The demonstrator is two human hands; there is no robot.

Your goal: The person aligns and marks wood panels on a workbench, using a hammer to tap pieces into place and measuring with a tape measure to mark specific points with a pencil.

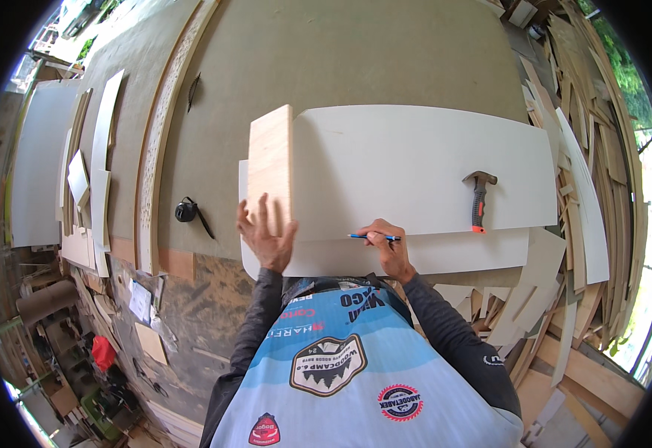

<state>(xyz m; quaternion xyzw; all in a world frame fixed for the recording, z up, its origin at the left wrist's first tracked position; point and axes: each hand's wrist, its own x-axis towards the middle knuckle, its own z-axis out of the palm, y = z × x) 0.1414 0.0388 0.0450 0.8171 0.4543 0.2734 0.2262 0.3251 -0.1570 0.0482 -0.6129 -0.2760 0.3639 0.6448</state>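
Note:
Two white boards lie overlapped before me, the upper white board partly covering the lower white board. A pale wooden block stands at their left end. My left hand rests against its near end, fingers spread on the wood. Pinched in my right hand is a blue pencil, held nearly level over the boards' near edge with its tip pointing left. A claw hammer with a black and red handle lies on the upper board to the right.
On the table, left of the boards, sits a black tape measure. Farther left runs a long wooden strip, with narrow white offcuts beyond. Stacked timber strips line the right side. Scraps lie below the boards.

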